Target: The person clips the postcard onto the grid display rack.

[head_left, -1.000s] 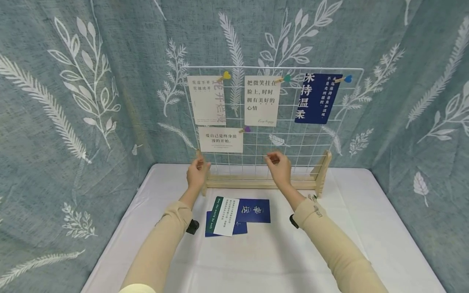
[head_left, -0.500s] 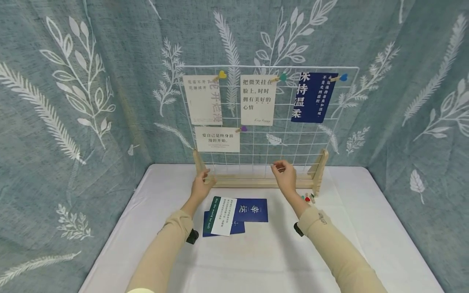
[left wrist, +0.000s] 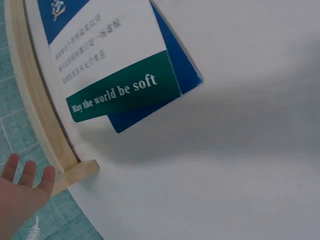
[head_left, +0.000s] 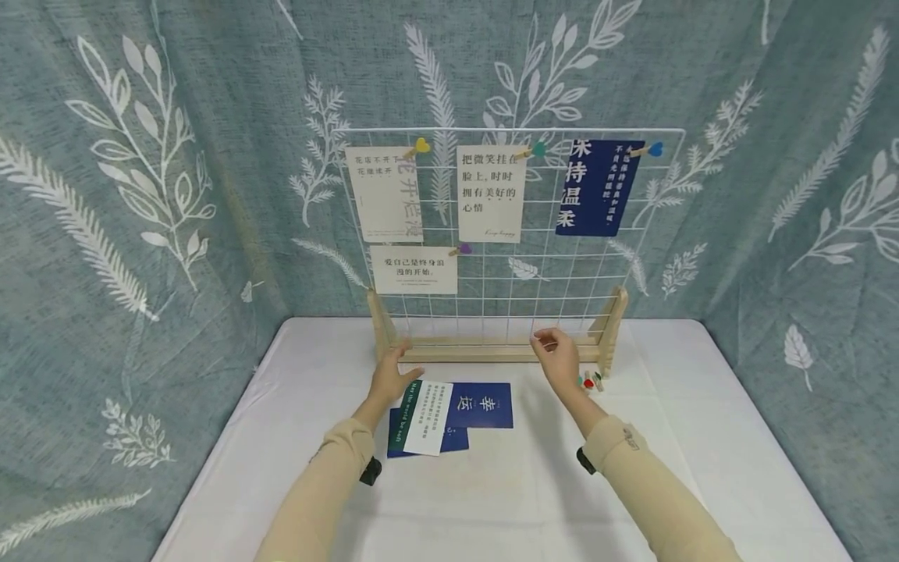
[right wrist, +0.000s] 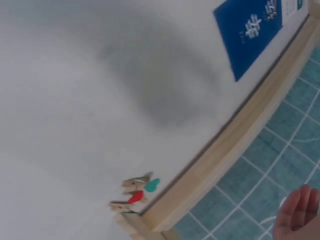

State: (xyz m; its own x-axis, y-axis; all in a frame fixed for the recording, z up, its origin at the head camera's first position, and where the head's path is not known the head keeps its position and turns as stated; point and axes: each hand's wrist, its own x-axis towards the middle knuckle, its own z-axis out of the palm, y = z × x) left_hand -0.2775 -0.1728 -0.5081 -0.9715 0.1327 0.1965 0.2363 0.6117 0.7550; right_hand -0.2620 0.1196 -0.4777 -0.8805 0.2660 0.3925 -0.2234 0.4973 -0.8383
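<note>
Just below left fingers: white-and-green card.

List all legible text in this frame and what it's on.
"May the world be soft": green band of the white card on the table.
"幸运": blue card on the table.
"把微笑挂在脸上, 时时拥有美好的心情": middle card on the grid.
"保持温柔": navy card.
Smaller print: unreadable.

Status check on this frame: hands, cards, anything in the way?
Both hands empty: left hand open at the card pile, right hand loosely curled above the clips. Nothing blocking.
</note>
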